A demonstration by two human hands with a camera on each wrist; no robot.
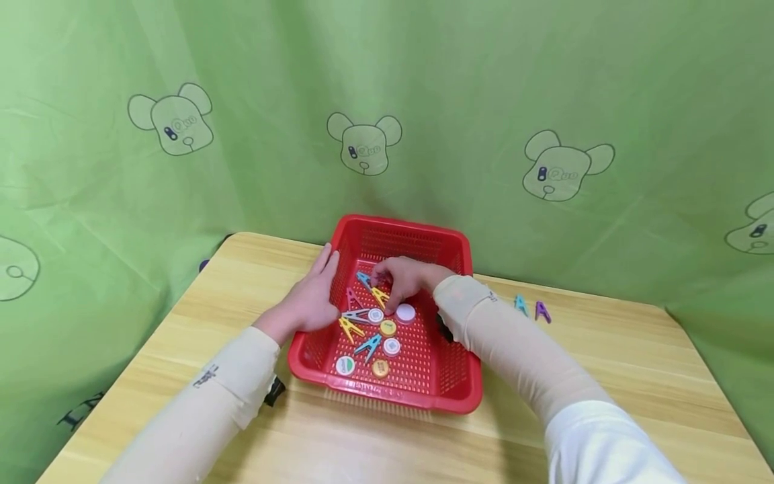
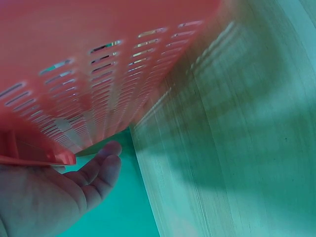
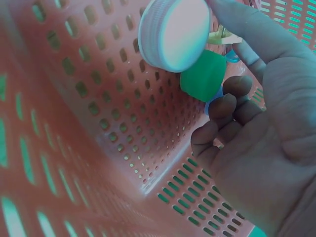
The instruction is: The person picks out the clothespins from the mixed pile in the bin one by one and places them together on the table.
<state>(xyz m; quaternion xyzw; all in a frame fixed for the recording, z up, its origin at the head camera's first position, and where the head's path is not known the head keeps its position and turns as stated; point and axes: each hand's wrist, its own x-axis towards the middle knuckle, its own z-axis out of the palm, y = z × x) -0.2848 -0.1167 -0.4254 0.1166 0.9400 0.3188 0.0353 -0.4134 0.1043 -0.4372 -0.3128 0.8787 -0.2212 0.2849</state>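
A red plastic basket [image 1: 387, 398] stands on the wooden table. My left hand [image 1: 313, 296] holds its left rim, thumb over the inside and fairly straight fingers along the outside. Inside the basket, my right hand [image 1: 406, 277] reaches down with bent fingers, thumb and fingertips apart. Just below them lies a yellow clothespin [image 1: 379, 296]. A white cap [image 1: 405, 313] sits beside the thumb, large in the right wrist view. A green cap [image 3: 203, 75] shows near the fingertips there; whether they touch it I cannot tell. Grey [image 1: 355, 316] and blue [image 1: 368, 347] clothespins lie nearer.
Several other bottle caps, among them an orange cap [image 1: 380, 368] and a white-and-green cap [image 1: 345, 365], lie on the basket floor. On the table to the right are a blue clothespin [image 1: 521, 304] and a purple clothespin [image 1: 542, 311]. A green curtain [image 1: 459, 101] hangs behind.
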